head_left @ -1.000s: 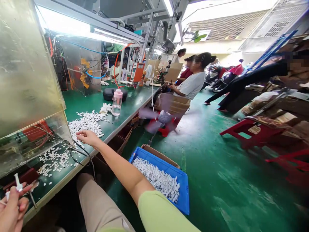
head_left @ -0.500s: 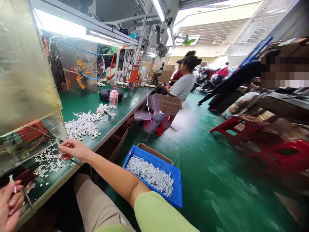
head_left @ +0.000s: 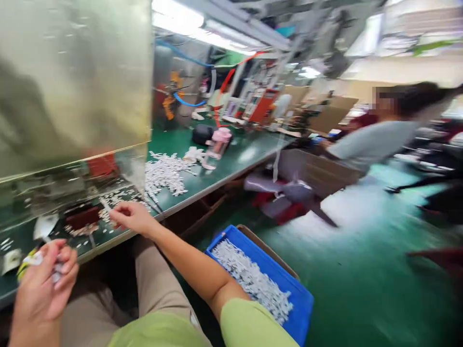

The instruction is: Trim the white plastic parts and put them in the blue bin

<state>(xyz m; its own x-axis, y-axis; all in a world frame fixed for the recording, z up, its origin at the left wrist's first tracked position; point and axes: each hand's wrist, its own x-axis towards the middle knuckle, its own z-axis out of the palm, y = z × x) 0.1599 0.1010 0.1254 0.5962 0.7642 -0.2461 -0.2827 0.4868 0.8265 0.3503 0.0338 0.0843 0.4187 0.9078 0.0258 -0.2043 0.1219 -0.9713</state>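
Observation:
My left hand (head_left: 50,274), low at the left, is closed round small white strip-like pieces (head_left: 57,271); their exact kind is blurred. My right hand (head_left: 133,218) is over the bench edge, thumb and fingers pinched on a slim white strip (head_left: 105,204). Many small white bits (head_left: 115,198) lie scattered on the green bench just beyond it. A dark red block (head_left: 81,218) sits between the two hands, partly under a clear yellowed panel (head_left: 75,82). Farther right on the bench is a heap of white strips (head_left: 164,173).
A blue crate (head_left: 302,308) of white strips stands on the floor to my right. A pink-lidded bottle (head_left: 219,142) and a black case (head_left: 202,134) are on the bench. Beyond are a fan (head_left: 298,190) and a seated person (head_left: 376,140).
My view has swung left, so the bench and crate sit farther right in the picture. More of my left hand shows. A white strip now shows at my right fingertips.

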